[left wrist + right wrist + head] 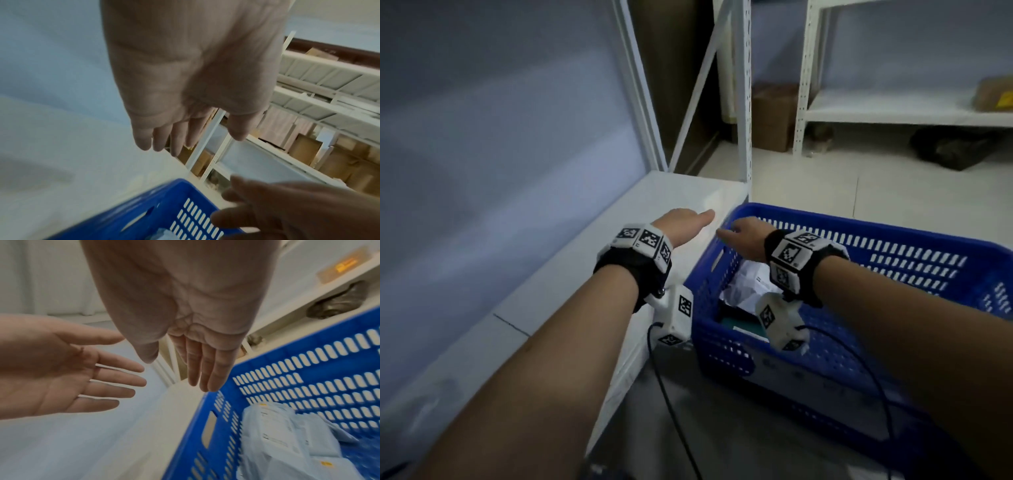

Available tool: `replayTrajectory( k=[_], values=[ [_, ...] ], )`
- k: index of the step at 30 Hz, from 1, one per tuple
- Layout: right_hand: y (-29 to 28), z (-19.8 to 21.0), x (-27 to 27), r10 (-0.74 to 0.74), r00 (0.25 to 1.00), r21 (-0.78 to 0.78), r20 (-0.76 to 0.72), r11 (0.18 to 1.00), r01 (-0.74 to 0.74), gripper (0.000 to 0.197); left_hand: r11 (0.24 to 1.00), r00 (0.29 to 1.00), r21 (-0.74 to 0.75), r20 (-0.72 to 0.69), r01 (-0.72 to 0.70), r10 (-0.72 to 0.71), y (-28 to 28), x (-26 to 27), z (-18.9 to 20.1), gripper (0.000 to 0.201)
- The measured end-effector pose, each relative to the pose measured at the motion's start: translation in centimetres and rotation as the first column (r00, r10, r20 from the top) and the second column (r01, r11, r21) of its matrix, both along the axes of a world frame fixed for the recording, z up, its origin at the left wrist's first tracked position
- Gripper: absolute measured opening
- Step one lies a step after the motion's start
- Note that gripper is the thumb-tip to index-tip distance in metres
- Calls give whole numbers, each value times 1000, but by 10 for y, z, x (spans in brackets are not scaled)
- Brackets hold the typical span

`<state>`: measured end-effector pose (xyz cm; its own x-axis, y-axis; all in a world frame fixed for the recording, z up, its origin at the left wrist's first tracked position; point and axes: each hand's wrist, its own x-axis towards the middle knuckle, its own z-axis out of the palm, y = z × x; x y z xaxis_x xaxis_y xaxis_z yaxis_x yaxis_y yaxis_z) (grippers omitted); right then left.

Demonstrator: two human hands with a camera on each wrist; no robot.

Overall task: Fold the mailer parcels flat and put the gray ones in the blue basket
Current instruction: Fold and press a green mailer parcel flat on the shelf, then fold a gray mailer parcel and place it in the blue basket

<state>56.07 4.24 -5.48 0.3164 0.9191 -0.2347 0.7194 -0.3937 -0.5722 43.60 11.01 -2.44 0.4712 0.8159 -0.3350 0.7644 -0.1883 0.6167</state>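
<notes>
The blue basket (893, 250) stands at the right, against the edge of a white shelf board (592, 260). Pale gray mailer parcels (277, 431) with printed labels lie inside it; in the head view they (746, 284) show under my right wrist. My left hand (685, 222) stretches over the shelf board with straight fingers and holds nothing. My right hand (739, 236) hovers over the basket's near-left corner, fingers straight and empty. In the right wrist view both hands, right (197, 366) and left (115, 374), are open. The left wrist view shows the left hand (185, 138) above the shelf.
White metal shelving uprights (743, 102) rise behind the shelf board. Another white rack (893, 109) stands at the back right with a cardboard box (993, 96) on it and a dark bag (955, 147) under it. Brown boxes (774, 116) sit on the tiled floor.
</notes>
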Motion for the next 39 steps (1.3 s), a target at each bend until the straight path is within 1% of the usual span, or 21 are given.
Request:
replayTrajectory(
  k=[2,4,6,8,10,14,16,20,22,25,26,28,30,31,32,34,36,39],
  values=[
    [-3,24,-39,27,998,41,60,999,-30,54,992,1000,123,-20,-10,13,-13,-25,11,58],
    [-3,46,-71,62,989,81,133,994,-73,44,979,1000,205,-1,-8,8,-19,-41,20,50],
    [-8,65,-99,87,972,104,218,988,-112,36,968,999,251,31,-18,11,-18,-57,28,43],
    [-13,82,-120,94,954,126,285,983,-135,33,958,996,281,77,-62,42,-19,-77,37,42],
    [-14,91,-136,111,937,143,333,976,-166,33,940,996,332,73,-79,58,-15,-97,41,44],
    [1,92,-169,159,912,140,378,964,-226,32,912,986,377,98,-162,134,-6,-131,34,46],
    [13,82,-186,196,921,164,337,951,-262,33,910,975,352,126,-218,184,-5,-150,27,45],
    [39,48,-222,272,946,240,173,920,-309,30,893,930,270,189,-359,317,8,-190,5,47],
    [54,27,-242,311,946,273,93,905,-325,30,866,887,213,213,-452,410,17,-209,-16,48],
    [63,-7,-261,349,937,271,-3,902,-335,33,849,864,167,152,-502,481,16,-229,-42,49],
    [65,-16,-266,361,933,262,-16,902,-344,34,844,856,148,138,-516,499,16,-234,-48,49],
    [73,-26,-278,408,913,213,4,892,-399,32,815,819,108,153,-570,553,19,-240,-52,47],
    [81,-22,-286,444,896,211,11,875,-436,31,762,757,81,216,-643,616,24,-247,-53,45],
    [85,-19,-290,451,893,231,-15,870,-435,32,730,719,66,257,-680,646,25,-250,-51,45],
    [89,-16,-293,460,887,253,-36,863,-437,34,711,698,73,286,-699,657,25,-254,-50,45],
    [94,-17,-297,494,868,262,-40,844,-468,34,711,700,92,302,-697,647,21,-261,-48,45],
    [96,-24,-302,539,842,235,-11,820,-522,33,706,706,110,259,-700,659,15,-270,-50,46],
    [92,-31,-313,591,807,206,-8,790,-577,33,676,680,100,213,-730,702,5,-280,-51,46]
  ],
)
